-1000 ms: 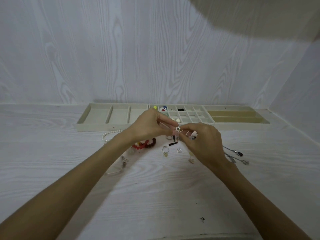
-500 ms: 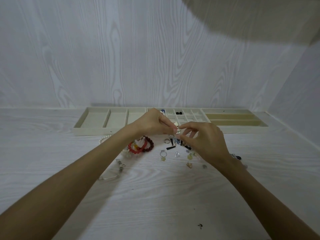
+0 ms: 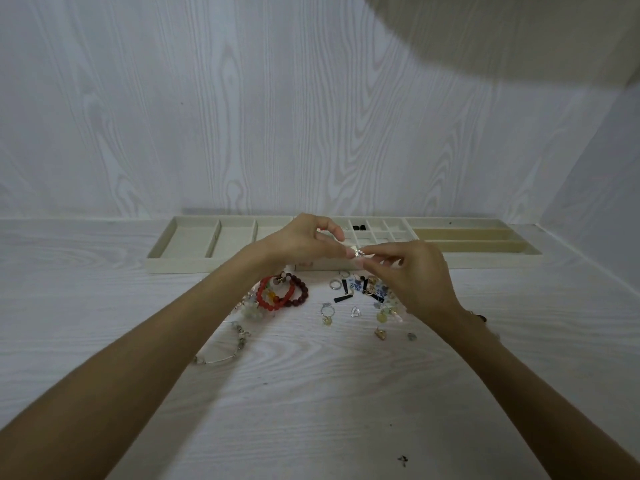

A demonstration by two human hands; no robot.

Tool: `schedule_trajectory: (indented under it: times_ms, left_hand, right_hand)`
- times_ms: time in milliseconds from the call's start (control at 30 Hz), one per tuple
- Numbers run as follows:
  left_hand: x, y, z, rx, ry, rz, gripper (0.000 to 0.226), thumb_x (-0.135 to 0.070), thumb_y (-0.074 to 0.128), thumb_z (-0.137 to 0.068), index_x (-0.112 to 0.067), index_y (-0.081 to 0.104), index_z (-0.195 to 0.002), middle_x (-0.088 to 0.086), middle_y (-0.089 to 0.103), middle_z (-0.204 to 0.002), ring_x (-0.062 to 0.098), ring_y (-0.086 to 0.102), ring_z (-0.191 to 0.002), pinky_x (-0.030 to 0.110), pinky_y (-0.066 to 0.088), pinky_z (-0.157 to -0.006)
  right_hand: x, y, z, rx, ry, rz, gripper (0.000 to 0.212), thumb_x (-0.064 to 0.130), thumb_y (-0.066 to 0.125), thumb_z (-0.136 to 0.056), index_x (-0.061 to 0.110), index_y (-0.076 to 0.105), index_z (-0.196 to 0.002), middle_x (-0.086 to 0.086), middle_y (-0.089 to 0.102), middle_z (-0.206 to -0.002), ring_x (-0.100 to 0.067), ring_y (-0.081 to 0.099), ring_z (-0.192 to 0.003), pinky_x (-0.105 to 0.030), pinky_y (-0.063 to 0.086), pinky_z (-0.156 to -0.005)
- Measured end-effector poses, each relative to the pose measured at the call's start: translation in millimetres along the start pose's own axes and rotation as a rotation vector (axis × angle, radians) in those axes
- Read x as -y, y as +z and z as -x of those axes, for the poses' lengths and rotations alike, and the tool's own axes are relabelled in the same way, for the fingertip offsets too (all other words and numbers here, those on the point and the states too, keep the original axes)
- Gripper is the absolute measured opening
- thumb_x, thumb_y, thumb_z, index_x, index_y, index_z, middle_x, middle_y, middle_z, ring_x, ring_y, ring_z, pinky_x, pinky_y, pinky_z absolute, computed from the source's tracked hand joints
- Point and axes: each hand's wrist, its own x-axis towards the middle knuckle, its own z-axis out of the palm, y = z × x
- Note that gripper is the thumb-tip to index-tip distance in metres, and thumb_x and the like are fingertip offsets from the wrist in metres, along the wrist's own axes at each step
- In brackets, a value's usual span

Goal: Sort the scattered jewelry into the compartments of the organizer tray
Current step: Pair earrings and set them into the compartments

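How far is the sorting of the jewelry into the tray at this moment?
Early stage. Done: a few small pieces, two of them black, already lie in the small middle cells of the organizer tray. In hand: the left hand and right hand together pinch a small silver piece above the tray's front edge. Left: the red bead bracelets, the thin bangle, rings and pendants on the table; the wide compartments show nothing inside.

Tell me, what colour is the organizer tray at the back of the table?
The organizer tray is cream or pale beige, seen in the head view, the only one.
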Motion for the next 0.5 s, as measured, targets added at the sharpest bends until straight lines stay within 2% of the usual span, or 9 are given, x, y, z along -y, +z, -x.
schedule_trajectory:
  times_ms: [67, 167, 267, 367, 400, 500]
  left_hand:
    - [2, -1, 1, 0.009, -0.028, 0.000, 0.017, -0.028, 0.074, -0.080, -0.024, 0.059, -0.087, -0.010, 0.066, -0.074, 0.001, 0.046, -0.054, 0.014, 0.035, -0.046]
    - [3, 2, 4, 0.002, -0.032, 0.016, 0.016, -0.034, 0.072, -0.082, -0.029, 0.062, -0.093, -0.022, 0.063, -0.062, -0.007, 0.051, -0.054, 0.013, 0.038, -0.050]
    - [6, 8, 7, -0.045, 0.066, 0.113, 0.015, -0.029, 0.071, -0.083, -0.028, 0.066, -0.097, -0.015, 0.073, -0.081, -0.006, 0.060, -0.072, 0.014, 0.039, -0.056]
    - [7, 17, 6, -0.138, 0.200, 0.146, 0.017, -0.019, 0.075, -0.079, -0.021, 0.068, -0.095, -0.005, 0.074, -0.087, -0.003, 0.063, -0.072, 0.010, 0.044, -0.061]
    - [8, 19, 5, -0.176, 0.246, 0.117, 0.018, -0.020, 0.077, -0.077, -0.022, 0.069, -0.093, -0.006, 0.074, -0.086, -0.001, 0.064, -0.070, 0.013, 0.047, -0.066]
    - [9, 24, 2, -0.300, 0.343, -0.019, 0.019, -0.031, 0.080, -0.073, -0.031, 0.071, -0.089, -0.013, 0.072, -0.085, 0.005, 0.067, -0.074, 0.031, 0.055, -0.081]
  right_hand:
    - [1, 1, 1, 0.005, 0.068, -0.244, 0.023, 0.029, 0.076, -0.076, 0.019, 0.075, -0.097, 0.005, 0.073, -0.075, -0.006, 0.067, -0.067, -0.021, 0.054, -0.065]
    - [5, -2, 0, 0.038, 0.233, -0.547, 0.020, 0.023, 0.073, -0.079, 0.014, 0.074, -0.097, 0.000, 0.073, -0.074, -0.006, 0.066, -0.064, -0.016, 0.051, -0.063]
    - [10, -1, -2, 0.101, 0.538, -0.765, 0.025, 0.034, 0.071, -0.077, 0.020, 0.073, -0.098, 0.006, 0.065, -0.067, -0.005, 0.053, -0.058, -0.018, 0.045, -0.063]
    - [12, 2, -7, 0.168, 0.823, -1.030, 0.035, 0.042, 0.070, -0.071, 0.023, 0.070, -0.101, 0.009, 0.050, -0.058, -0.003, 0.039, -0.052, -0.018, 0.035, -0.058]
    - [12, 3, -8, 0.187, 0.881, -1.093, 0.032, 0.043, 0.070, -0.073, 0.025, 0.070, -0.099, 0.009, 0.046, -0.055, -0.003, 0.035, -0.050, -0.018, 0.032, -0.057]
    - [12, 5, -8, 0.228, 0.967, -1.197, 0.023, 0.047, 0.067, -0.078, 0.029, 0.069, -0.094, 0.010, 0.039, -0.050, -0.004, 0.029, -0.049, -0.018, 0.029, -0.057]
